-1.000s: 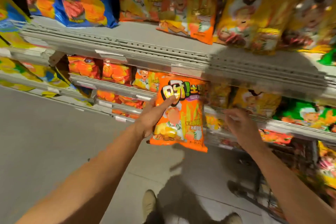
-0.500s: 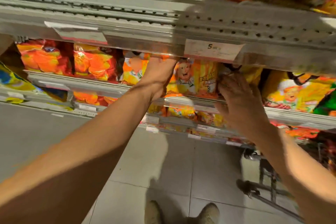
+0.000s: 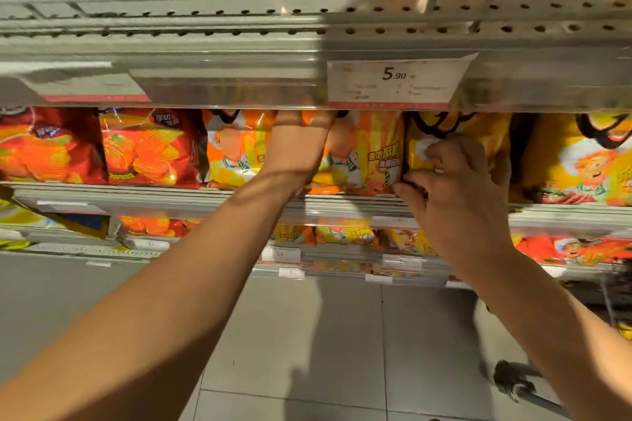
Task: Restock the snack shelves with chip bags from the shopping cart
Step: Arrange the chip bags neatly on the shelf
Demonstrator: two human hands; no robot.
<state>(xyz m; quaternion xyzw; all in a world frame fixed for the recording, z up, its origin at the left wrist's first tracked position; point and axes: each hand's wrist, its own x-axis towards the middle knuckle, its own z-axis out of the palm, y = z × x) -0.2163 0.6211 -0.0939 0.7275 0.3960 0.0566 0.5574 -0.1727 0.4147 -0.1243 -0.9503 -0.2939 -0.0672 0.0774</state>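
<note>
Both hands work the shelf (image 3: 342, 205): left hand (image 3: 297, 150) pushes the orange chip bag (image 3: 362, 154) in, fingers hidden; right hand (image 3: 458, 195) pinches the yellow bag (image 3: 478, 133) aside, making room.

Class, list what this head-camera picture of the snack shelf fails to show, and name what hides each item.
- Left hand fingertips: hidden behind the upper shelf edge.
- Orange chip bag top: hidden by the price tag.
- Price tag small print: blurred.
- Shopping cart: mostly cut off at the right edge.
</note>
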